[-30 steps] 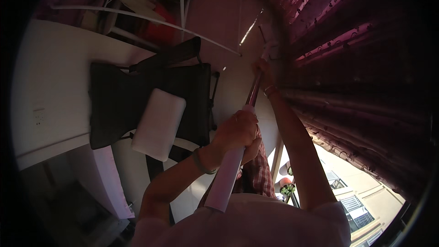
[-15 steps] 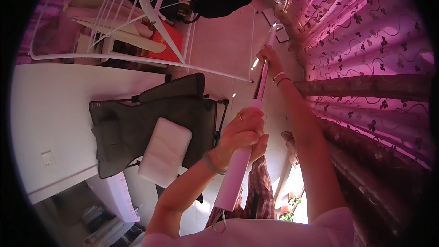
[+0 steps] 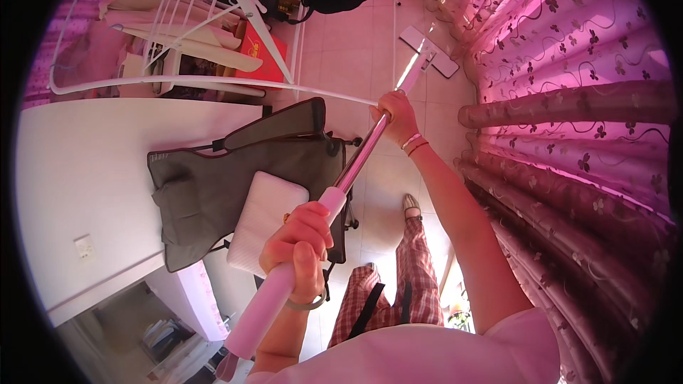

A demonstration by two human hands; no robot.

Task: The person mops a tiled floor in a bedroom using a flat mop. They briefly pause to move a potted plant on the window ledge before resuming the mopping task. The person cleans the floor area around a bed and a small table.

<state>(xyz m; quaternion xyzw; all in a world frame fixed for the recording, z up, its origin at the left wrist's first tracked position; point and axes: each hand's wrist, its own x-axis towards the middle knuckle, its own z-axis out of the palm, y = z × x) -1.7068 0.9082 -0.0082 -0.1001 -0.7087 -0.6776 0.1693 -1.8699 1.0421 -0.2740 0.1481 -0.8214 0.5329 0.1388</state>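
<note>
Both of my hands are wrapped round a flat mop with a pale pink handle and a shiny metal pole. My left hand grips the thick upper handle, close to my body. Farther down the pole, my right hand closes round it, with bracelets at the wrist. The pole slants away to a flat rectangular mop head on the tiled floor, beside the curtain's foot. A loop hangs from the handle's near end.
Patterned curtains line the right side. A white drying rack stands at the far left. Below it are a grey folding chair with a white cushion and a white panel. A red box sits behind the rack.
The handle's near end has swung left with my left hand, and the pole slants more. My right hand has shifted slightly left and nearer. The mop head shows more fully; a foot has come into view.
</note>
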